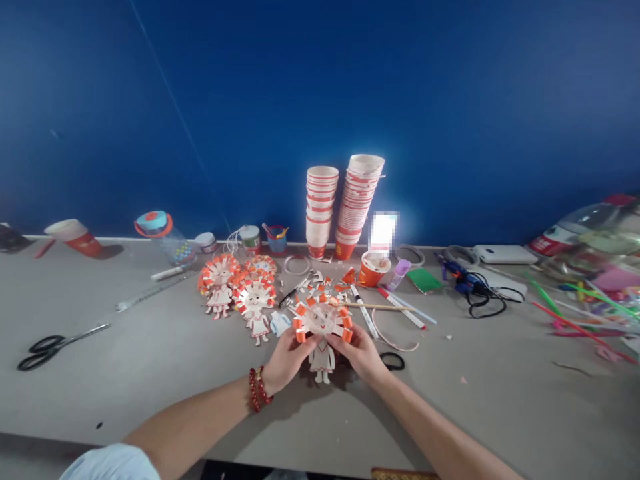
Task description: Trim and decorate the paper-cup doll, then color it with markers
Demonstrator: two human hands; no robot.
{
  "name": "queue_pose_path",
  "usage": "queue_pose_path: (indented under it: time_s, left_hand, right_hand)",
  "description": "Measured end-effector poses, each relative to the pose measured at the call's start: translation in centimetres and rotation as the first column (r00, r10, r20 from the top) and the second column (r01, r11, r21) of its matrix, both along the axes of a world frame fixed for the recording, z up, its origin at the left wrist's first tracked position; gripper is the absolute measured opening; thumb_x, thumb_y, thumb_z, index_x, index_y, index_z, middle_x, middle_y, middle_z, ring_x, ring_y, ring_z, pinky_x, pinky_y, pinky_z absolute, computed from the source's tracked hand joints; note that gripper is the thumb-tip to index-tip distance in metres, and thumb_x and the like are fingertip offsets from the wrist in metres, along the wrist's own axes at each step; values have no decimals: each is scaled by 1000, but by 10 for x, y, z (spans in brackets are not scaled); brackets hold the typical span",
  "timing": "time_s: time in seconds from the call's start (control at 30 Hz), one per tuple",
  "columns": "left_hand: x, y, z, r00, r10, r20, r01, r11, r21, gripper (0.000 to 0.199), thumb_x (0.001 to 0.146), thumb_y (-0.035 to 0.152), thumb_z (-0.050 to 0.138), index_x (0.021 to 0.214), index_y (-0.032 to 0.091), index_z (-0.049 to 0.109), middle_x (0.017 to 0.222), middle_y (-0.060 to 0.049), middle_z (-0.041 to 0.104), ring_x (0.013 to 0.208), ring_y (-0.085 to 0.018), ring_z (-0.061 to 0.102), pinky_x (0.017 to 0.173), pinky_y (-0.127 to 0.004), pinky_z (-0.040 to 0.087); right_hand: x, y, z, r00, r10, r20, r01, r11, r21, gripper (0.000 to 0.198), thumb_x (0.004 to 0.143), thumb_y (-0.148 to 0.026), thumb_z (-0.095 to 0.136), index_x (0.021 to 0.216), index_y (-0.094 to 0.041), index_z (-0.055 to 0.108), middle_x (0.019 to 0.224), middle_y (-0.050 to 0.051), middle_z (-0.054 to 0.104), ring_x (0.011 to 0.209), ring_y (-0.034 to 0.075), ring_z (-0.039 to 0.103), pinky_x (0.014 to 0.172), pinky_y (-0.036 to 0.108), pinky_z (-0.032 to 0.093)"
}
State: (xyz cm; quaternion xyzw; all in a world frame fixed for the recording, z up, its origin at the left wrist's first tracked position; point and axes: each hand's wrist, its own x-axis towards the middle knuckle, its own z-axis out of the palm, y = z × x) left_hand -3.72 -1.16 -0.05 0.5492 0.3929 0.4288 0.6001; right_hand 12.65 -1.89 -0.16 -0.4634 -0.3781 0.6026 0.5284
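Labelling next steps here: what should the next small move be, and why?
Probably set the paper doll down beside the similar dolls on the left. The left hand and right hand both hold it near where head meets body, and it already has a face, curled orange strips and a dressed body, like theirs.

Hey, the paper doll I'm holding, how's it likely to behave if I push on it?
The paper doll is probably light and bendy, since its body looks like a thin, flat cutout. The curled orange strips around its head would likely squash or bend easily, being narrow and sticking outward.
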Motion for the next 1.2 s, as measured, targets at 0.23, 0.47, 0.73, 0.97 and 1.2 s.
queue_pose_path:
  time_s: [0.23,0.47,0.73,0.97,1.2]
  left_hand:
    - [0,0,-1,998,7,63,-3,998,-66,28,82,39,63,95,15,70,92,-9,73,87,-25,65,80,-32,50]
    - [3,-1,-1,995,15,97,-4,994,-107,31,83,43,62,78,13,67,69,-7,69,61,-19,62,64,-30,51]
    - [4,0,-2,996,83,38,-80,993,-86,31,79,43,66,82,12,68,75,-7,72,68,-20,65,66,-28,51]
    - [2,-2,-5,988,129,80,-116,981,-158,32,77,44,68,85,13,72,82,-7,73,81,-22,65,75,-29,51]
    - [3,-1,-7,976,164,144,-129,967,-221,31,75,43,70,86,14,71,83,-5,74,79,-21,66,76,-31,51]
  right_hand:
    - [2,0,-2,997,70,-10,-71,994,-83,42,55,-46,85,78,-16,66,63,1,70,50,15,61,47,25,49]
    - [1,0,0,995,101,19,-100,994,-52,39,58,-48,82,71,-16,64,52,-2,62,43,11,53,44,23,45]
    - [1,2,-4,993,115,1,-115,993,-41,44,56,-48,84,79,-17,63,61,-1,67,47,13,58,46,24,47]
    - [3,0,-3,995,100,20,-99,995,-30,45,54,-45,85,82,-18,64,74,4,72,65,21,67,59,31,53]
    - [2,1,-4,990,142,18,-141,990,-31,41,58,-46,84,79,-17,63,65,1,70,55,18,65,51,27,50]
